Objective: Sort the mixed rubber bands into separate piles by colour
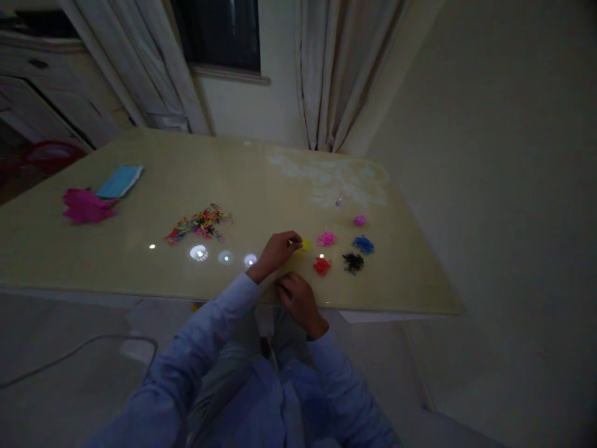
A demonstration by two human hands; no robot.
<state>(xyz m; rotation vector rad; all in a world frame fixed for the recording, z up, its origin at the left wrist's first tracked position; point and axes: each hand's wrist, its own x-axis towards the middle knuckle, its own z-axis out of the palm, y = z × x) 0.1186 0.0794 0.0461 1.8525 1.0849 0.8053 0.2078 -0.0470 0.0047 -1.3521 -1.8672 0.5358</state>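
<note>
My left hand (278,250) reaches over the table with thumb and forefinger pinched together at the edge of a small yellow pile of rubber bands (306,244). Whatever lies between those fingertips is too small to make out. Closer to the table's front edge, my right hand (298,298) has its fingers curled and pressed together; their contents are hidden. Right of my hands lie small piles of pink bands (326,239), red bands (321,266), blue bands (362,244) and black bands (353,262). A mixed-colour heap of bands (200,224) spreads out to the left.
On the table's (247,180) far left are a magenta crumpled piece (88,206) and a blue face mask (120,181). A small pink round object (359,220) and a small clear item (339,202) sit behind the blue pile. A wall (504,186) borders the right side.
</note>
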